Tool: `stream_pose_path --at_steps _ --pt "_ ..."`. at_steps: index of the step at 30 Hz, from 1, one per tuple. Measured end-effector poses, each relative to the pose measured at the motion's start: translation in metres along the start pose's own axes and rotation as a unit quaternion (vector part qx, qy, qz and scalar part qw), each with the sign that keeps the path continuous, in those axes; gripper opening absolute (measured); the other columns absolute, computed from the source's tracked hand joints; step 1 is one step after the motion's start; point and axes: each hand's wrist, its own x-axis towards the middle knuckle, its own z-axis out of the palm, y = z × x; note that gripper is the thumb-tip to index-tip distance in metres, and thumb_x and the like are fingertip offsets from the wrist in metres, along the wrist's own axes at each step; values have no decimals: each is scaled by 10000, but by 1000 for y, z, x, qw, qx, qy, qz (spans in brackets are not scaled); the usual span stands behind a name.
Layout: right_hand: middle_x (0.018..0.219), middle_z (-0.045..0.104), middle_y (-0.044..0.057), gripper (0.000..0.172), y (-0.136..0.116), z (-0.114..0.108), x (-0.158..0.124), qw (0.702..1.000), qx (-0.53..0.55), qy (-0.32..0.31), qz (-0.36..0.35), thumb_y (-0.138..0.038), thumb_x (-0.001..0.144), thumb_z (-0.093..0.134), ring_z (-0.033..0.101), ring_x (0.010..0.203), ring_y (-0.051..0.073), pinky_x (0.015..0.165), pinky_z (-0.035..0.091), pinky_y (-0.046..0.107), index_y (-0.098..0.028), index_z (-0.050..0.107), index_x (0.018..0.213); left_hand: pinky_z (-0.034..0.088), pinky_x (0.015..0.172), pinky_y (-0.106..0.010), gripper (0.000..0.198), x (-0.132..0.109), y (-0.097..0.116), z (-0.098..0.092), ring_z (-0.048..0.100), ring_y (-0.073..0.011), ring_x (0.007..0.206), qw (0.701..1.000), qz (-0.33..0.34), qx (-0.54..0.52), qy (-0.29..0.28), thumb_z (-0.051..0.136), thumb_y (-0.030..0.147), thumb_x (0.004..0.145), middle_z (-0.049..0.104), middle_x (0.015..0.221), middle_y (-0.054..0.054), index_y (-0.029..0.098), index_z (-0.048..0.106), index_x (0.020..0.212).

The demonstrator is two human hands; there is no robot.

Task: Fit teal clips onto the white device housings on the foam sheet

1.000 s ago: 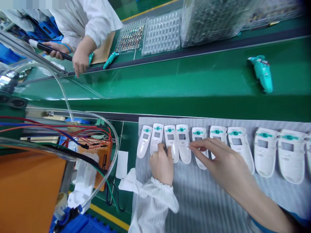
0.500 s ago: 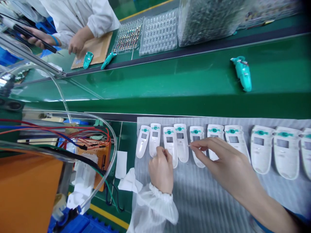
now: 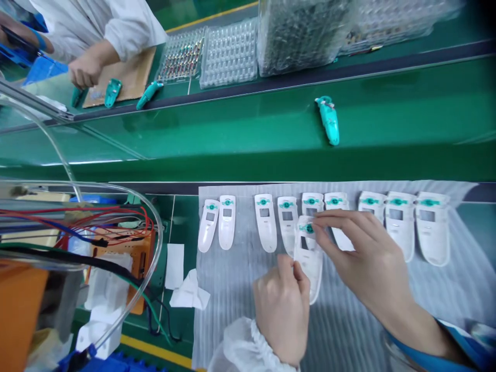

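Observation:
My left hand (image 3: 282,307) is closed, its thumb and forefinger gripping the left edge of a white plastic housing (image 3: 310,276). This housing is raised in front of the row and has a screen window and a green marking at its top end. At its upper right edge, my right hand (image 3: 362,258) pinches thumb and forefinger together; anything small between those fingertips is hidden. Behind both hands, several similar white housings (image 3: 265,225) lie side by side on a thin foam sheet (image 3: 240,299). My right hand partly covers some of them.
Beyond the sheet runs a green belt (image 3: 217,139) carrying a teal housing (image 3: 329,121). A co-worker's hand (image 3: 86,70) is across it, near clear trays (image 3: 229,54). At left are wires, a clear tube (image 3: 159,232), an orange fixture (image 3: 141,263) and paper scraps (image 3: 189,292).
My left hand has gripped a housing and raised it from the row. My right fingertips have come to its top edge. The view has shifted right; the teal housing has travelled left.

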Motion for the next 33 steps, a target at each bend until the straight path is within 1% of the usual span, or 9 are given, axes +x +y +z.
stream_pose_path --at_steps 6,8,10,14,19,21,25,28,33 --pt "952 699 37 67 3 -9 -7 999 13 -7 31 -217 915 608 648 894 242 775 493 409 -239 649 963 323 384 -302 179 -2 3 1 543 -121 379 999 25 8 18 430 66 889 501 476 60 190 517 794" --pt "977 695 32 79 3 -12 -8 998 36 -9 51 -230 914 612 650 913 246 800 492 422 -258 658 972 333 388 -293 188 -2 5 1 549 -118 388 999 30 2 23 417 68 904 498 483 62 190 513 798" --pt "998 687 24 78 4 -14 -7 993 80 -11 85 -252 917 614 650 944 244 834 497 427 -282 666 968 343 395 -284 192 -3 6 1 553 -115 397 999 36 -6 28 407 69 917 501 493 64 190 508 807" --pt "1017 685 0 52 7 -16 -5 969 178 -24 171 -352 901 640 656 980 236 858 516 410 -319 681 902 344 392 -274 196 -4 7 -1 541 -111 389 998 48 -13 40 392 72 929 495 494 68 191 501 816" --pt "910 720 -7 175 7 -16 -6 927 239 -49 285 -477 836 671 679 923 251 833 533 410 -302 668 834 358 398 -262 196 -4 9 -3 547 -113 402 997 51 -19 45 391 79 932 514 508 59 190 499 814" --pt "890 719 0 209 6 -15 -6 915 247 -52 315 -496 806 688 676 909 251 839 531 414 -288 662 819 362 400 -263 194 -4 9 -3 548 -113 403 997 51 -20 48 392 79 933 519 512 58 188 504 817" --pt "888 712 12 241 0 -15 -3 905 249 -57 342 -544 788 665 662 926 266 876 518 444 -306 656 820 358 394 -272 196 -4 9 -4 547 -114 399 997 47 -18 52 391 78 934 514 508 61 185 509 819" --pt "860 712 19 285 -3 -15 1 900 243 -59 357 -580 772 648 662 938 289 863 517 466 -295 653 790 361 395 -276 199 -4 9 -5 545 -116 396 998 44 -18 51 390 79 934 509 504 63 187 509 815" --pt "854 722 22 294 -4 -14 4 895 255 -59 360 -553 766 676 672 912 273 852 513 442 -260 661 778 374 399 -268 197 -4 9 -6 554 -119 405 998 39 -19 55 395 72 926 531 514 58 189 511 818"
